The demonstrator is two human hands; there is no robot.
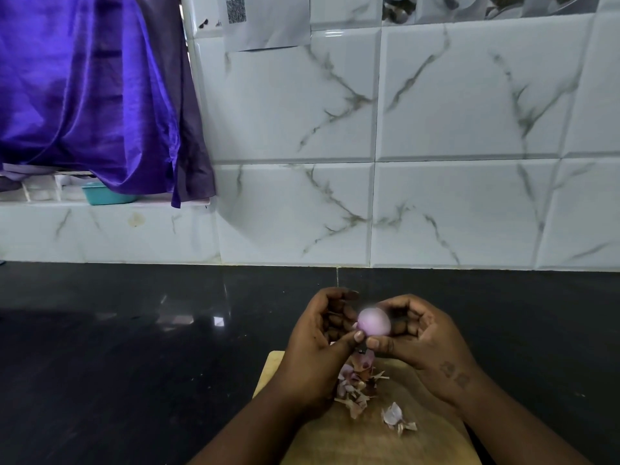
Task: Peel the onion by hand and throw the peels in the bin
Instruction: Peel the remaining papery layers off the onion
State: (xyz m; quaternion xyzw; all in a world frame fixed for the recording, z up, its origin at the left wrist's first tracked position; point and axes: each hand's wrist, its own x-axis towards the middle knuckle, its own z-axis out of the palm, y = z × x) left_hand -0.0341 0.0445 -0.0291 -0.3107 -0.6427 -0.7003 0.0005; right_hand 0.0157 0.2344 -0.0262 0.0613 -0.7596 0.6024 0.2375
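Note:
A small pale purple onion, its smooth surface bare of dry skin, is held up between both hands above a wooden cutting board. My left hand cups its left side with the thumb pressed at its underside. My right hand grips it from the right, thumb beneath it. A heap of dry purple and brown peels lies on the board right under the hands. A separate curled peel rests a little to the right. No bin shows in the head view.
The board sits on a glossy black counter that runs to a white marble-tiled wall. A purple cloth hangs at the upper left over a ledge holding a teal tub. A paper with a QR code is stuck on the tiles.

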